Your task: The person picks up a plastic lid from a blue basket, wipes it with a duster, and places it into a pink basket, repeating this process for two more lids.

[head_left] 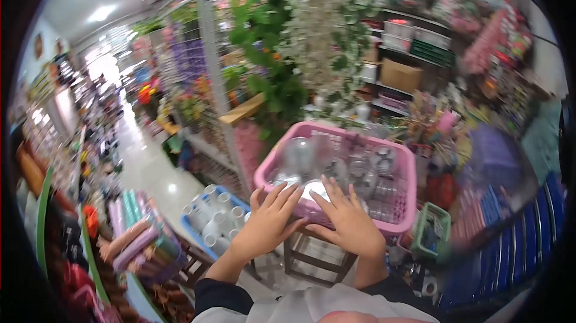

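A pink plastic basket (pixel 411 186) full of clear glass or plastic containers (pixel 360 170) stands in front of me on a dark wooden stool (pixel 315 257). My left hand (pixel 270 220) reaches over its near rim, fingers stretched out and apart. Beside it, my right hand (pixel 348 221) is spread as well, palm down, with its fingertips above the containers. A bright white, shiny item (pixel 314 191) shows between the two sets of fingertips, partly covered by them. A blurred, see-through shape covers some of the containers at the basket's left.
A blue crate (pixel 191 227) of white cylinders sits low on the left, near bundled colored rolls (pixel 144 245). To the right are a small green basket (pixel 432 227) and blue ribbed material (pixel 510 251). Behind hang artificial vines (pixel 264 35) by a white wire rack (pixel 210 53).
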The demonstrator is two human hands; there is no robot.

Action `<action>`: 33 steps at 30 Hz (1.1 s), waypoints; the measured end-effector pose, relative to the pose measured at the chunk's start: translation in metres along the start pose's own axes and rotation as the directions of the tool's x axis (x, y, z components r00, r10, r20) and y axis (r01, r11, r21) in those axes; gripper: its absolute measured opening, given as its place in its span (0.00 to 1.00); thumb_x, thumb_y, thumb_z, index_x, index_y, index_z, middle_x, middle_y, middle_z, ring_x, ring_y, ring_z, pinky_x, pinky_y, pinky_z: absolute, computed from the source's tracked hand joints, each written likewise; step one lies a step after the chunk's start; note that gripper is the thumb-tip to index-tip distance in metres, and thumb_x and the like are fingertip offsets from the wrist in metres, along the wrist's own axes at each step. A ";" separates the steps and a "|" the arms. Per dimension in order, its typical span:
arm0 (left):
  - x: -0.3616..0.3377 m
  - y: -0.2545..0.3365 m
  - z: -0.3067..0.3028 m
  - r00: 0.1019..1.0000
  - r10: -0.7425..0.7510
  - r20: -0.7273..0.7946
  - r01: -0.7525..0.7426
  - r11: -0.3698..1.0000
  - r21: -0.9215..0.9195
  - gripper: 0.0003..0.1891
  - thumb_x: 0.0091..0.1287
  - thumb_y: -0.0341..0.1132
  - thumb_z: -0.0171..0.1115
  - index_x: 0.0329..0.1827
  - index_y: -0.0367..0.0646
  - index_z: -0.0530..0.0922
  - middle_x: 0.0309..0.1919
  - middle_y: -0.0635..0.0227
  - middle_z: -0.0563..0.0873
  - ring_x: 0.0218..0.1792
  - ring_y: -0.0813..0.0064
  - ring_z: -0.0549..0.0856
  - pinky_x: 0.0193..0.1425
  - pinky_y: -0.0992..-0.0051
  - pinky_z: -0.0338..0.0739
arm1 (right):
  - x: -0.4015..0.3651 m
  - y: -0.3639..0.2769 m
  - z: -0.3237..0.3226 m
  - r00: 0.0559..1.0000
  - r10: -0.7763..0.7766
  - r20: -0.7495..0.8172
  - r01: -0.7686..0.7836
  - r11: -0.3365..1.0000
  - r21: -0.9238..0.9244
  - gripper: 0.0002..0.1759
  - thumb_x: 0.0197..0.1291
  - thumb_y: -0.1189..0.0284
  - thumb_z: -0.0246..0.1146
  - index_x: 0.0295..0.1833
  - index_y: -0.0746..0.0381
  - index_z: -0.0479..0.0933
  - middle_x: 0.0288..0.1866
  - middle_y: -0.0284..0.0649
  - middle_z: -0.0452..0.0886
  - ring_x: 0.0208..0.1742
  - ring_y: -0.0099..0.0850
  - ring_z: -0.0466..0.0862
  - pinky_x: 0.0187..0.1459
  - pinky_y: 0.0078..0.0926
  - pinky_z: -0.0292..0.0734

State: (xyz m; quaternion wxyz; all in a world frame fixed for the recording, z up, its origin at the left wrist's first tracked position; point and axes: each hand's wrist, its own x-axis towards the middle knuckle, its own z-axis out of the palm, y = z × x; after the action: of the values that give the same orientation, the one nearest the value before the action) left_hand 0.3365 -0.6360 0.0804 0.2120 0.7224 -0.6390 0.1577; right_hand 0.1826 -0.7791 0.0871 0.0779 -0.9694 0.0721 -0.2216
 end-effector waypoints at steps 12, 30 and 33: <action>0.108 -0.040 0.052 0.881 0.473 0.032 -0.468 0.879 -0.094 0.29 0.64 0.44 0.61 0.67 0.43 0.66 0.61 0.63 0.75 0.64 0.65 0.70 0.68 0.51 0.54 | -0.030 0.077 -0.025 0.851 0.525 0.013 -0.508 0.830 -0.231 0.37 0.61 0.48 0.58 0.68 0.61 0.64 0.74 0.56 0.55 0.76 0.48 0.53 0.71 0.51 0.51; 0.204 -0.016 0.162 0.805 0.356 0.474 -0.357 0.930 -0.093 0.63 0.38 0.72 0.69 0.70 0.32 0.57 0.63 0.51 0.72 0.68 0.53 0.66 0.65 0.38 0.50 | -0.006 0.149 0.015 0.942 0.323 0.095 -0.268 0.890 -0.369 0.49 0.52 0.47 0.66 0.73 0.61 0.56 0.60 0.50 0.72 0.65 0.44 0.68 0.55 0.59 0.62; 0.202 -0.015 0.159 0.789 0.324 0.522 -0.329 0.940 -0.087 0.62 0.37 0.70 0.71 0.69 0.34 0.58 0.63 0.54 0.72 0.68 0.55 0.67 0.65 0.36 0.48 | -0.008 0.152 0.019 0.941 0.325 0.094 -0.272 0.892 -0.361 0.51 0.48 0.46 0.68 0.72 0.61 0.57 0.60 0.49 0.71 0.63 0.43 0.69 0.53 0.57 0.64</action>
State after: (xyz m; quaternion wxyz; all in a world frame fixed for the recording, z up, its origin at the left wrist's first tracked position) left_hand 0.3711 -0.8886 0.0431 -0.0056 0.6173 -0.7867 -0.0103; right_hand 0.1678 -0.9240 0.0388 -0.0533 -0.9592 0.2518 -0.1168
